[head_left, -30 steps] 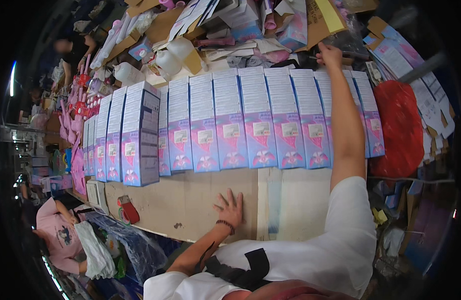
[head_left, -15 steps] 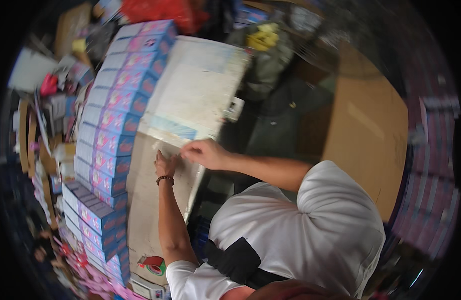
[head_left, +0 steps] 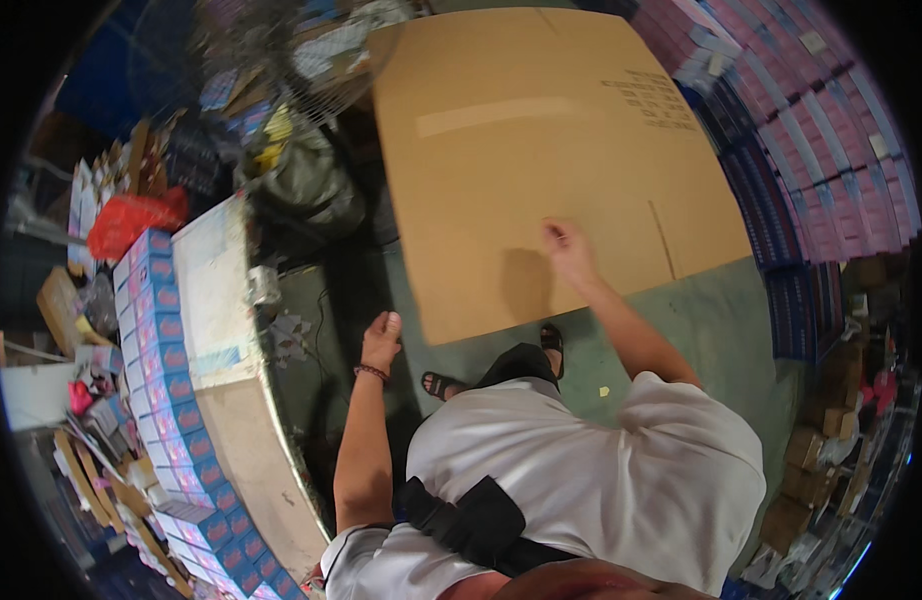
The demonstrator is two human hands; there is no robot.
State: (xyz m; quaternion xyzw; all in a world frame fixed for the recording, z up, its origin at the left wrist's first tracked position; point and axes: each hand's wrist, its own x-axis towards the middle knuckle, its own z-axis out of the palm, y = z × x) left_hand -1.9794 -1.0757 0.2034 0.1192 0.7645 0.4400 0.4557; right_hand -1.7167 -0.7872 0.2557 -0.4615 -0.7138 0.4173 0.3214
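Note:
A large brown cardboard carton (head_left: 501, 180) takes up the middle of the head view, with a lighter tape strip and dark printing on top. Over its near part is my right hand (head_left: 569, 252), its fingers curled together; whether anything small is pinched in them is hidden. A shadow falls on the cardboard beside it. My left hand (head_left: 381, 340), with a dark beaded bracelet at the wrist, hangs left of the carton's near corner, apart from it. Its fingers are curled in, and I see nothing in them.
To the left stands a worn worktable (head_left: 216, 300), lined along its far side with small blue-and-pink boxes (head_left: 171, 360). A fan (head_left: 331, 60) and a grey-green sack (head_left: 306, 185) stand beyond. Pink-and-blue stacks (head_left: 831, 130) rise at the right. My sandalled feet are on the grey floor (head_left: 621, 350).
Both my hands have left the worktable. My view and body have turned right toward the brown carton, and my right hand is now over it.

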